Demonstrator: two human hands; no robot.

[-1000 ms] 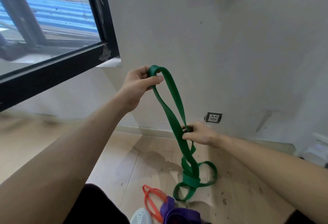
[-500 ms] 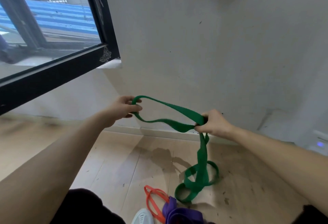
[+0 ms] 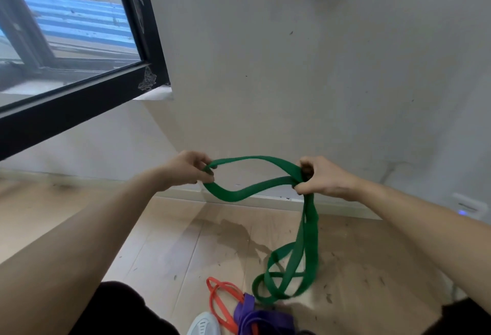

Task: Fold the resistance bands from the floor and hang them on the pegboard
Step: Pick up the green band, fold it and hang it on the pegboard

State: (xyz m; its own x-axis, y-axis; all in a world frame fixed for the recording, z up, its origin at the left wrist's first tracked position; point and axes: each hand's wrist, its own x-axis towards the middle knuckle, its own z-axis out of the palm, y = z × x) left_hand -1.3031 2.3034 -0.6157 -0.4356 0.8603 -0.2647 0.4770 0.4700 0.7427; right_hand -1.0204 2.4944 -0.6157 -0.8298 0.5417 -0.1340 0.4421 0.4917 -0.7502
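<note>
The green band [image 3: 249, 188] is held level between both hands: one end loop pinched by the left hand [image 3: 190, 168], the gathered strands gripped by the right hand [image 3: 318, 178]. The remainder hangs from the right hand to the floor [image 3: 164, 241], beside the red band [image 3: 220, 300] and purple band [image 3: 255, 316]

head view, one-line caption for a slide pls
Left hand and right hand hold a loop of wide green rubber resistance band between them, its tail dangling toward the wooden floor

scuffed, stained wood floor [image 3: 164, 241] carries a red band [image 3: 211, 301] and a purple band [image 3: 265, 320], touching, beside a pale shoe [image 3: 203, 325]; lower loops of a green band [image 3: 309, 268] rest alongside.
</note>
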